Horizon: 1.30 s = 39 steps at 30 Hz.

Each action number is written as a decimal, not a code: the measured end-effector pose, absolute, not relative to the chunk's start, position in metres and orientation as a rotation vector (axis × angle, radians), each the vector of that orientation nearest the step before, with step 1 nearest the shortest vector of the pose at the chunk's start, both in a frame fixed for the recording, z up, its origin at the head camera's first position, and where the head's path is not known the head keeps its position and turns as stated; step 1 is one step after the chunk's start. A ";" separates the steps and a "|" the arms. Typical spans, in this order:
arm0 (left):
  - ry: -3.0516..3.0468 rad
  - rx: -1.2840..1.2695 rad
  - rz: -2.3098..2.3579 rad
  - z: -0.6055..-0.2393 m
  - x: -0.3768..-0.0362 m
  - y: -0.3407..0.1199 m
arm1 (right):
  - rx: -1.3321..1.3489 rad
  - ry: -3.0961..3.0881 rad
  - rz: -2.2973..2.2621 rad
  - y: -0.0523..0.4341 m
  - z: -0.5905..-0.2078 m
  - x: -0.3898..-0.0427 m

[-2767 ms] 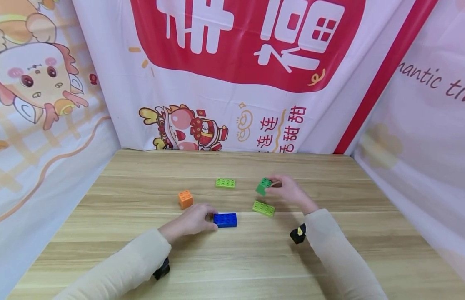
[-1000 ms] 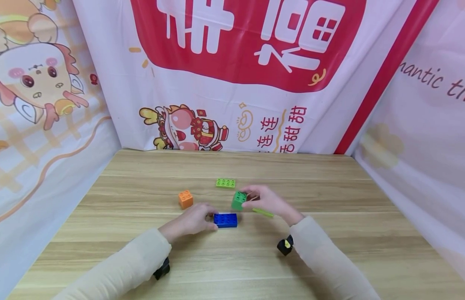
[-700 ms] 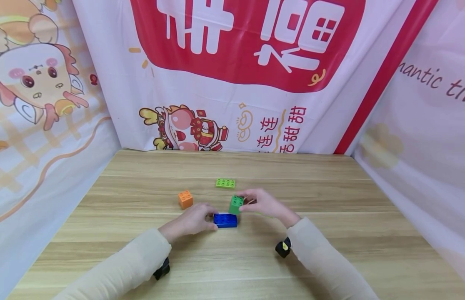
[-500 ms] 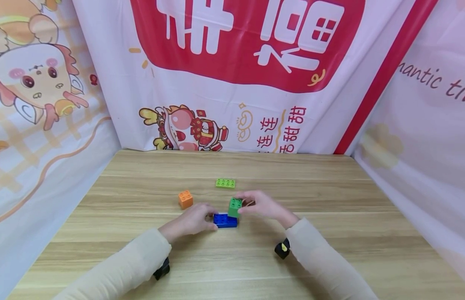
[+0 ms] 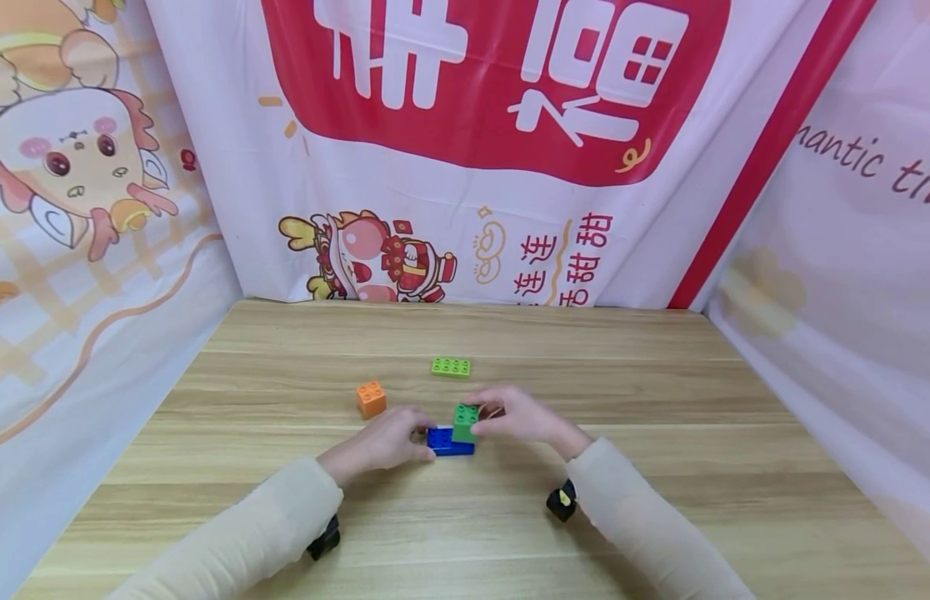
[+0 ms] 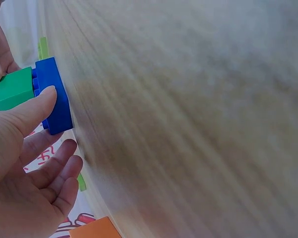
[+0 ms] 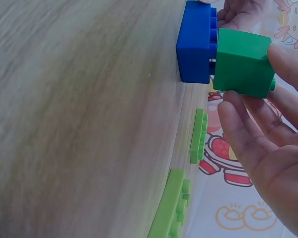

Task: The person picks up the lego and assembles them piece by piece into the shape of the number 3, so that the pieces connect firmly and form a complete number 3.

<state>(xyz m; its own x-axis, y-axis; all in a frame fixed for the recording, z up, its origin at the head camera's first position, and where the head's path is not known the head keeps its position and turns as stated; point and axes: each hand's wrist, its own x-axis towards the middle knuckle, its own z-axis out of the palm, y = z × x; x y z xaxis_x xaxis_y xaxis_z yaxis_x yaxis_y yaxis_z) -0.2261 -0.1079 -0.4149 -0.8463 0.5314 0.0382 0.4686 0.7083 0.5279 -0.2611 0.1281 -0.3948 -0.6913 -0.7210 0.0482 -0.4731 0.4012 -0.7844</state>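
Note:
A blue brick [image 5: 444,442] lies on the wooden table [image 5: 510,533]. My left hand [image 5: 418,439] holds its left end, thumb on the near side [image 6: 37,101]. My right hand [image 5: 478,422] pinches a dark green square brick [image 5: 465,422] and has it down on the studs at the blue brick's right end. In the right wrist view the green brick [image 7: 241,62] is slightly tilted against the blue brick [image 7: 196,42]. The left wrist view shows the blue brick [image 6: 54,96] with the green brick [image 6: 12,89] on it.
An orange square brick [image 5: 371,398] stands left of the hands. A light green flat brick [image 5: 451,367] lies behind them. A second light green flat brick [image 7: 171,208] lies near my right hand, hidden in the head view. Printed cloth walls [image 5: 97,250] enclose the table.
My right hand carried the dark green brick from the right rear down and left onto the blue brick's right end. My left hand stayed on the blue brick.

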 end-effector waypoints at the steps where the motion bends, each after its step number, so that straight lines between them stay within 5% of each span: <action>1: 2.792 0.823 0.820 -0.415 -0.226 -0.108 | -1.048 2.363 -1.172 0.128 -0.395 -0.261; 39: 2.791 0.822 0.819 -0.414 -0.225 -0.107 | -1.016 2.384 -1.130 0.126 -0.394 -0.254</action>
<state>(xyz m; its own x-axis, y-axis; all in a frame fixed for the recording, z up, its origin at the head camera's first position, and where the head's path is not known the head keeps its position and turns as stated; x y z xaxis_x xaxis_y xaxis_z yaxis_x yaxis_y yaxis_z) -0.2252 -0.1074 -0.4138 -0.8456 0.5326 0.0367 0.4680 0.7064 0.5310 -0.2541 0.1257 -0.3944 -0.6989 -0.7149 0.0192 -0.4673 0.4363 -0.7689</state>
